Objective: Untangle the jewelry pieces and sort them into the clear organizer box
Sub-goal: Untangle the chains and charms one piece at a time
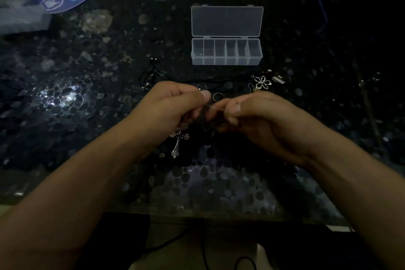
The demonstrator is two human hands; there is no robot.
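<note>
Clear plastic organizer box (226,51) sat open at upper centre of frame on the dark pebbled table (87,98), lid back. At centre frame, left hand (173,105) and right hand (258,116) met, fingers curled, both pinching a dark tangled cord (208,114). Silver cross pendant (178,143) hung just below the left hand. Flower pendant (263,82) lay below the box; gold ring (218,96) between the hands.

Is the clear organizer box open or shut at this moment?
Open. The organizer box has its lid folded back flat on the table behind it, leaving the row of compartments uncovered; they look empty.
</note>
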